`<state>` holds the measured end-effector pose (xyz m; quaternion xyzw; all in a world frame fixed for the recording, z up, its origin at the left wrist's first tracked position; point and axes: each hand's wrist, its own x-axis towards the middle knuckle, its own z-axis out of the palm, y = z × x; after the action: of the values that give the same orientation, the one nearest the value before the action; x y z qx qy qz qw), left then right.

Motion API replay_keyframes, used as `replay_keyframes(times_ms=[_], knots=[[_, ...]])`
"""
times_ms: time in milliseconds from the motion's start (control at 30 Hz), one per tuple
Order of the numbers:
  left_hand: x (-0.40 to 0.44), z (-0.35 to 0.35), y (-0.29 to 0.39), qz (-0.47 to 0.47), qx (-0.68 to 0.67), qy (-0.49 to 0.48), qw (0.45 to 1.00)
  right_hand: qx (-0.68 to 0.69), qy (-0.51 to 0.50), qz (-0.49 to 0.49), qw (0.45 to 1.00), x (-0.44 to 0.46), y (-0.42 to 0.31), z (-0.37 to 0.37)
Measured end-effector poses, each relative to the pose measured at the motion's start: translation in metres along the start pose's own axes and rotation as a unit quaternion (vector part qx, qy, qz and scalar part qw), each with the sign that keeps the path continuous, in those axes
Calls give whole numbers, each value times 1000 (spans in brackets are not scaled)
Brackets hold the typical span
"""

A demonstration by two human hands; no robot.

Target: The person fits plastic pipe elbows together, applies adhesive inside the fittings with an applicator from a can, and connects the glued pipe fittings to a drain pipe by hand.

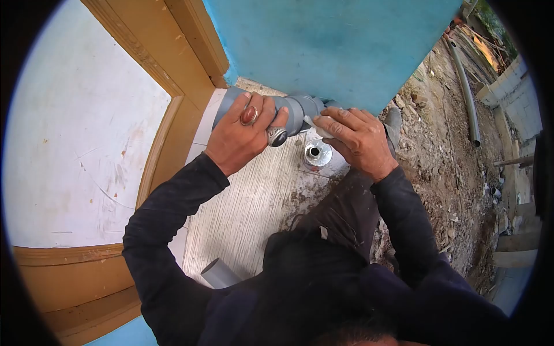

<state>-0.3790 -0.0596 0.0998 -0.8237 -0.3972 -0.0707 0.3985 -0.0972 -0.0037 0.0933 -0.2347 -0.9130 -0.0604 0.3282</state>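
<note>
My left hand (245, 130), with two large rings on its fingers, is wrapped over a thick grey plastic pipe (222, 109) lying on the floor by the door frame. A wider grey pipe fitting (307, 108) continues from it to the right, and its far end is partly hidden. Pinched in my right hand (359, 138) is a crumpled white rag (323, 126), held close to the fitting's near side. Just below the rag stands a silver-topped can (316, 154) with a dark round opening in its lid.
A short grey pipe piece (220, 273) lies near my body. Blue wall (323, 46) rises behind the fitting, and a brown door frame (158, 155) with a white door stands left. To the right are rubble ground (438, 167) and a long grey pipe (463, 92).
</note>
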Motion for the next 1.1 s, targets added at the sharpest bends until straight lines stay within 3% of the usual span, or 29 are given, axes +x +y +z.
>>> replay_keyframes(times_ms=[100, 233, 267, 500, 600, 700, 867, 1000, 1100], knots=[[3, 1, -1, 8, 17, 4, 1000, 45, 81, 94, 991, 12, 2, -9], [8, -6, -1, 35, 34, 15, 999, 63, 8, 187, 980, 31, 14, 3], [10, -8, -2, 46, 41, 22, 998, 24, 30, 178, 983, 35, 18, 11], [6, -18, 0, 67, 30, 41, 996, 115, 61, 235, 963, 61, 36, 18], [4, -18, -2, 68, 34, 49, 996, 143, 121, 193, 963, 53, 32, 15], [1, -19, -5, 71, 38, 49, 996, 145, 57, 100, 983, 27, 26, 13], [-5, -8, -12, 67, 36, 33, 997, 107, -31, 59, 992, -2, 12, -11], [-14, -3, -25, -29, -31, -52, 998, 139, -6, 167, 976, -24, 27, -1], [-39, 7, -19, -216, -171, -139, 951, 137, -86, 286, 945, -40, 40, 17]])
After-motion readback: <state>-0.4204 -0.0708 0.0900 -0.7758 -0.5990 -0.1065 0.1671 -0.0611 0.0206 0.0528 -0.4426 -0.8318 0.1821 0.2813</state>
